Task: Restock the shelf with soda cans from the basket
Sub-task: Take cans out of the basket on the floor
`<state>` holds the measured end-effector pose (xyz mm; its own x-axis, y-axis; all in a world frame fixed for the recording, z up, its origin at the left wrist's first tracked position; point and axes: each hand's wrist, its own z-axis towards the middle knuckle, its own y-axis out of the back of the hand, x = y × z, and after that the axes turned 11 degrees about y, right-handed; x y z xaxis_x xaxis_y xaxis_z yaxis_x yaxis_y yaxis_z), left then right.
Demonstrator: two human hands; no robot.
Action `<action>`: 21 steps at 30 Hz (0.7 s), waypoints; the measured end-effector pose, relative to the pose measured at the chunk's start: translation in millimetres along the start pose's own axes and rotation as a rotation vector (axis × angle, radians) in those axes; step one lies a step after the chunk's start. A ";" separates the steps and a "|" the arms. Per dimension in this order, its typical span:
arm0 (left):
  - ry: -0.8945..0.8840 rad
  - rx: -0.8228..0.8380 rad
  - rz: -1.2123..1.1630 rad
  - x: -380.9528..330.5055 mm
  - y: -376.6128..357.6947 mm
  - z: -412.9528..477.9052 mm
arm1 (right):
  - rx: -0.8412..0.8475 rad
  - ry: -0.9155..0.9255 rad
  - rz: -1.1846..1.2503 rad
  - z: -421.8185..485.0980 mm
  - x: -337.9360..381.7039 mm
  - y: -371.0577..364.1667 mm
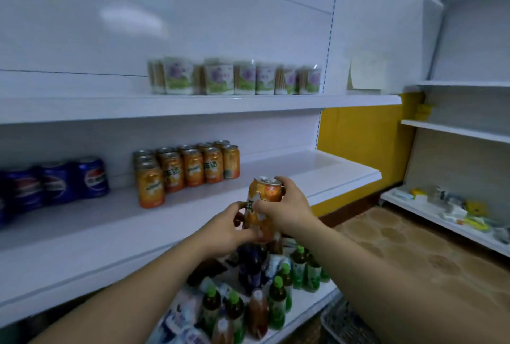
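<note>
Orange cans (190,168), middle shelf (276,178): Chinese characters, "达" legible. Blue cans (92,178), same shelf: Pepsi globe logo, lettering blurred. Upper-shelf packs (234,77): print unreadable. Held orange can (263,205): characters partly covered.

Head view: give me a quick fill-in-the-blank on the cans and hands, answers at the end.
1. The can held in front of the shelf is ____ in colour.
2. It is held by ____ hands, the left hand low on it and the right hand near its top.
3. On the shelf, the blue cans stand to the ____ of the orange cans.

Missing words: orange; both; left
</note>
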<state>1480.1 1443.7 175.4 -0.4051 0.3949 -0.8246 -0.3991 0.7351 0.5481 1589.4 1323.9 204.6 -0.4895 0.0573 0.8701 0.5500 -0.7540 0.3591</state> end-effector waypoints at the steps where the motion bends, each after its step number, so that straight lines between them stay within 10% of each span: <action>1: 0.038 -0.040 0.124 10.3 16.5 -4.1 | 0.031 0.017 0.011 1.6 5.5 -12.2; 9: 0.480 -0.218 0.762 113.7 137.0 -35.1 | 0.205 0.068 0.050 26.3 22.4 -99.6; 21: 0.578 -0.313 0.773 165.8 156.1 -30.7 | 0.285 0.102 0.051 78.3 11.3 -174.3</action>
<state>1325.4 1606.9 128.5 -0.9465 0.3126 -0.0800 -0.0233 0.1811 0.9832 1540.9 1507.3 178.2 -0.5140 -0.0532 0.8561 0.7361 -0.5397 0.4085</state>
